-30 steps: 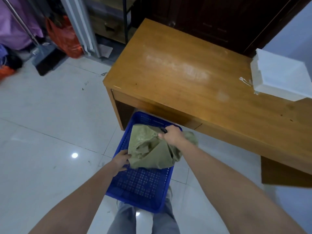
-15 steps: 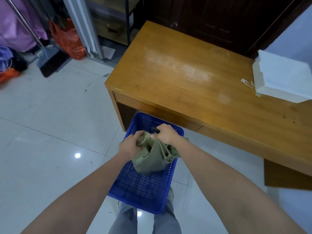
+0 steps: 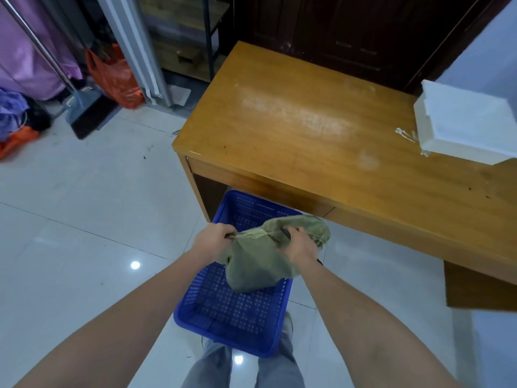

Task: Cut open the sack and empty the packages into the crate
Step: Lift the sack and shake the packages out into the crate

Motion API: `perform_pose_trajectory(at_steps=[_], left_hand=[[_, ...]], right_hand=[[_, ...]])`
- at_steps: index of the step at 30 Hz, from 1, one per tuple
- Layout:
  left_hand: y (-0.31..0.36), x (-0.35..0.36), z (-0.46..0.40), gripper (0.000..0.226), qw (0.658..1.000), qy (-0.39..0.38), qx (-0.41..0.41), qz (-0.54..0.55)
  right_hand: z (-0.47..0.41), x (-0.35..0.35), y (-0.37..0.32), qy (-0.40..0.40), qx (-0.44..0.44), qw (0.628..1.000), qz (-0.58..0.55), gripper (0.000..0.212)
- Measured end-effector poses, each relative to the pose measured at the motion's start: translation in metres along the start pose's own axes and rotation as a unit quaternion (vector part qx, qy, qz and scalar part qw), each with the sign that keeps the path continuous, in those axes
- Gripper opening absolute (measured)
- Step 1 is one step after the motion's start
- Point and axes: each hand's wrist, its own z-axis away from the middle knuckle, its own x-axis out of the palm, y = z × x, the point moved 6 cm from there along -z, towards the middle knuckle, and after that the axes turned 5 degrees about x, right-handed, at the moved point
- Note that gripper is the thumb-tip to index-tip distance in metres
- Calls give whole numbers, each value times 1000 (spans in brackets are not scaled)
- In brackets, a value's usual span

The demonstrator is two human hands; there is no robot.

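Note:
A green woven sack (image 3: 256, 266) hangs crumpled above a blue perforated plastic crate (image 3: 232, 329) on the floor. My left hand (image 3: 214, 238) grips the sack's upper left edge. My right hand (image 3: 300, 243) grips the sack's top right, and a dark object, possibly a tool handle, shows between its fingers. The sack's top is pulled taut between both hands. The visible part of the crate floor holds no packages.
A wooden desk (image 3: 321, 130) stands just beyond the crate, with a white foam box (image 3: 467, 130) at its right end. My legs (image 3: 243, 368) are below the crate. A broom (image 3: 84, 107) and an orange bag (image 3: 117, 77) sit at the far left on the tiled floor.
My left hand rose from the sack's lower left side to its top edge. Both hands then spread apart, stretching the sack's top between them.

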Motion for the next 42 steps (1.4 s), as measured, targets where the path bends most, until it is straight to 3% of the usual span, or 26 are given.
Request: perform_pose_trajectory(at_steps=[2, 5, 13, 17, 21, 25, 29, 32, 33, 36, 37, 40, 42], left_hand=[[1, -2, 4, 26, 1000, -11, 13, -21], [3, -12, 9, 26, 999, 3, 23, -34], [19, -59, 15, 31, 985, 163, 35, -48], [23, -43, 18, 33, 990, 81, 38, -110], [34, -79, 19, 31, 970, 233, 60, -27], [35, -78, 12, 33, 986, 138, 42, -83], [37, -82, 19, 39, 981, 173, 52, -77], [38, -91, 30, 45, 962, 262, 60, -54], [39, -90, 31, 45, 964, 255, 58, -48], [43, -71, 29, 35, 989, 100, 63, -90], [44, -76, 30, 31, 988, 110, 59, -91], [52, -103, 33, 30, 968, 245, 55, -24], [62, -104, 29, 27, 979, 192, 59, -29]], right_hand=[[0, -3, 3, -21, 16, 999, -43, 23], [2, -11, 3, -49, -4, 998, -35, 23], [19, -51, -10, 89, -96, 984, -124, 20], [29, -50, -16, 81, -105, 989, -65, 26], [27, -83, -33, 141, -103, 974, -143, 9], [22, -88, -45, 77, -109, 989, -68, 20], [25, -95, -42, 103, -103, 987, -70, 19], [35, -100, -35, 167, -106, 972, -126, 16], [38, -99, -34, 170, -106, 971, -127, 16], [44, -98, -34, 145, -105, 980, -88, 15], [46, -105, -35, 159, -105, 976, -108, 15], [51, -125, -40, 208, -100, 958, -169, 18], [52, -126, -50, 169, -110, 970, -137, 12]])
